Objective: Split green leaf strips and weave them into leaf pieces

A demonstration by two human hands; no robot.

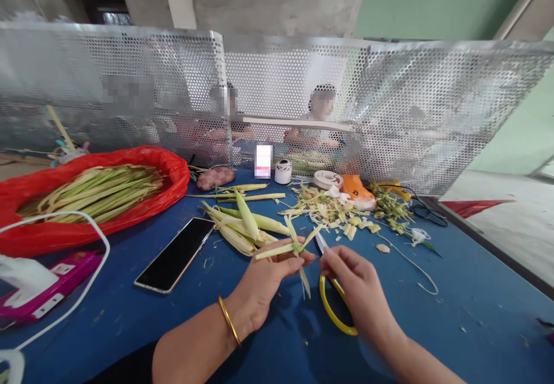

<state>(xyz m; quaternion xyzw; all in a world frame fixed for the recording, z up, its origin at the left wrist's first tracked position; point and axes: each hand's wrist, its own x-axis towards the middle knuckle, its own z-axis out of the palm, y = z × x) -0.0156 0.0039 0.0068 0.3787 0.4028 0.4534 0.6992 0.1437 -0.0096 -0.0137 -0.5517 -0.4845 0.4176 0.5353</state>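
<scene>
My left hand [272, 280], with a gold bangle at its wrist, pinches a small knotted piece of pale green leaf strips [298, 249]. Its loose ends stick out in several directions, one hanging down below the fingers. Yellow-handled scissors [333, 315] are gripped in my right hand [357, 286], their blades pointing up and away beside the strip ends. Whether the blades touch a strip I cannot tell. Just beyond my left hand lies a pile of corn husks [242, 228], pale green and pointed.
A dark phone [175, 255] lies left, near a purple power strip [52, 292] with a white cable. A red bag [173, 170] holds long leaf strips. Scraps [337, 214] and a tape roll [328, 180] lie at the back. Behind a perforated metal screen [277, 72], people sit.
</scene>
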